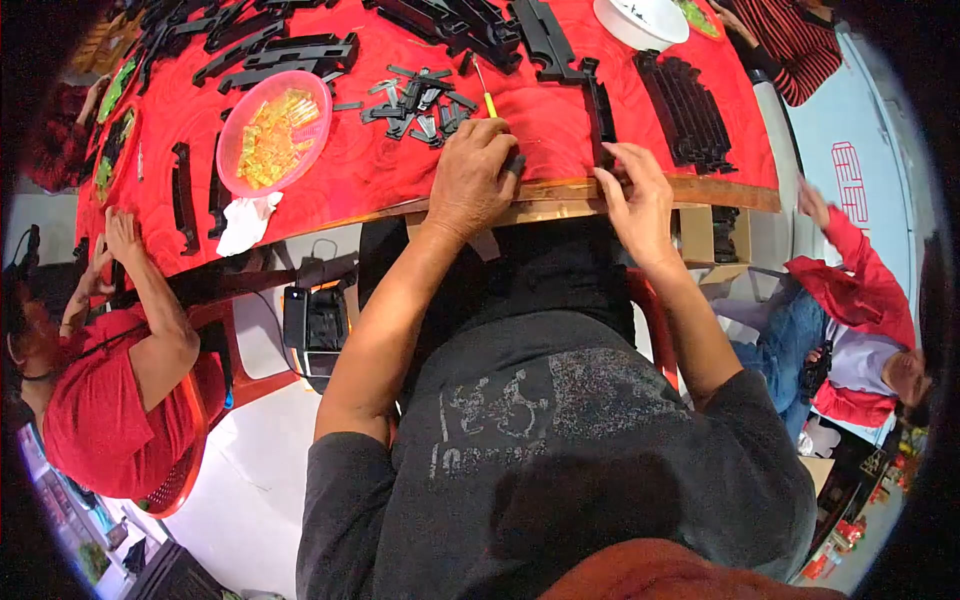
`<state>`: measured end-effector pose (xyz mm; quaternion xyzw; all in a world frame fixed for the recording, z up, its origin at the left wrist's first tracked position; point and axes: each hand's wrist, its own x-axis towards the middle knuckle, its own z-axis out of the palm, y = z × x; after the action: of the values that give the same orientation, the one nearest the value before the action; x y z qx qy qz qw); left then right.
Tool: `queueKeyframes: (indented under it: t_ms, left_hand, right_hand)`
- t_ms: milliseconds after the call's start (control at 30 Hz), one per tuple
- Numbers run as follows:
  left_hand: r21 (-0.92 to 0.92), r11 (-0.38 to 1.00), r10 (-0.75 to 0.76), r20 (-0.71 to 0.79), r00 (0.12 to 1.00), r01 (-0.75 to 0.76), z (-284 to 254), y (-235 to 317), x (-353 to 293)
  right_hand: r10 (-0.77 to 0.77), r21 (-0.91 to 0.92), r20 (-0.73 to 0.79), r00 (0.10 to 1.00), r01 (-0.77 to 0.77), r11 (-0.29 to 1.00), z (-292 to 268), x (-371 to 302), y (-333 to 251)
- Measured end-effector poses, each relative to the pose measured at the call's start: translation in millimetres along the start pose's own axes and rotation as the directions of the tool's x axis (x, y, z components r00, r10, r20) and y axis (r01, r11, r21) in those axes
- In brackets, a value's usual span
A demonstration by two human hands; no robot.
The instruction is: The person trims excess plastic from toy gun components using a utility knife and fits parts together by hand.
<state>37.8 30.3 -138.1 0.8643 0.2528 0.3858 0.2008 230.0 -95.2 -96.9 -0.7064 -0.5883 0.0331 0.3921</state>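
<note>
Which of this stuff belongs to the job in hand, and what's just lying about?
Probably the job:
Long black part at the right hand
Yellow-handled tool by the left hand
Small black pieces
Amber pieces in the pink bowl

Probably just lying about:
Crumpled white tissue
Dark container beside the lap

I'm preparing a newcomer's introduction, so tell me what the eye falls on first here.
The bright red tablecloth dominates the upper middle, with black parts spread over its far side. On its left, a pink bowl of yellow pieces stands out. At the near edge, the person's left hand and right hand rest apart, framing a bare patch of red.
</note>
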Motion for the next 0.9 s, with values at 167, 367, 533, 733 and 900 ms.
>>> queueKeyframes:
  t_ms: [167, 367, 533, 733, 900]
  left_hand:
    - [0.003, 1.0, 0.008, -0.01, 1.0, -0.008, 1, 0, 0]
    - [-0.008, 1.0, 0.013, -0.004, 1.0, -0.013, 1, 2, 1]
    - [0.003, 1.0, 0.012, -0.009, 1.0, -0.012, -1, 0, -1]
    - [0.011, 1.0, 0.022, -0.02, 1.0, -0.022, 1, -2, -2]
    - [-0.056, 0.998, -0.044, -0.032, 0.999, 0.042, -2, -1, -2]
  right_hand:
    - [-0.072, -0.191, -0.193, 0.979, 0.034, 0.981, 1, 11, 13]
    - [0.262, -0.203, -0.049, 0.964, -0.267, 0.942, 13, 29, 42]
    - [0.276, -0.236, -0.005, 0.961, -0.269, 0.934, 13, 39, 44]
    - [0.257, -0.147, -0.074, 0.963, -0.266, 0.953, 0, 30, 43]
    - [0.29, -0.015, -0.033, 0.957, -0.29, 0.957, 6, 21, 46]
